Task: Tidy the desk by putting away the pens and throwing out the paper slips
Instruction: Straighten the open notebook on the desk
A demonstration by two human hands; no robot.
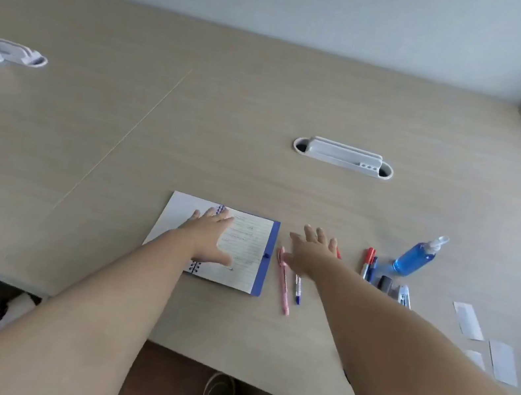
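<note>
Three white paper slips [501,361] lie flat at the near right of the desk [123,138], close together. Just left of them, a pink pen [284,283] and a slim blue-tipped pen [297,291] lie side by side, pointing away, beside an open spiral notebook [241,256] with lined pages and a blue cover. The left hand [210,237] rests flat and spread on the notebook; the right hand [310,251] is spread open over the pens, gripping nothing. Beyond it lie a red marker [368,261], a blue marker [373,266] and a blue liquid bottle [416,256]. Farther off sits a white tray [342,158].
</note>
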